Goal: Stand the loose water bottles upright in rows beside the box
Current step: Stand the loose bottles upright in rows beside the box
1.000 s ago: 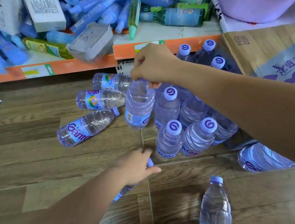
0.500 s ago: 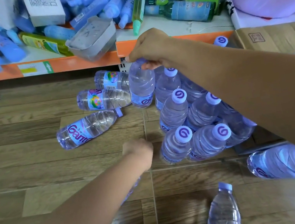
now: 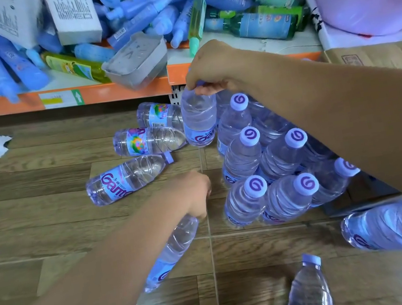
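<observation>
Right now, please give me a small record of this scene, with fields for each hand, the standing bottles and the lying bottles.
right hand: grips a bottle by its cap, at the far end of the rows
held bottle: upright
left hand: holds a second bottle, tilted
standing bottles: upright in rows beside the cardboard box
lying bottles: three on the floor left of the rows

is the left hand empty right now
No, the left hand is closed around the neck of a water bottle that hangs tilted below the forearm.
</observation>
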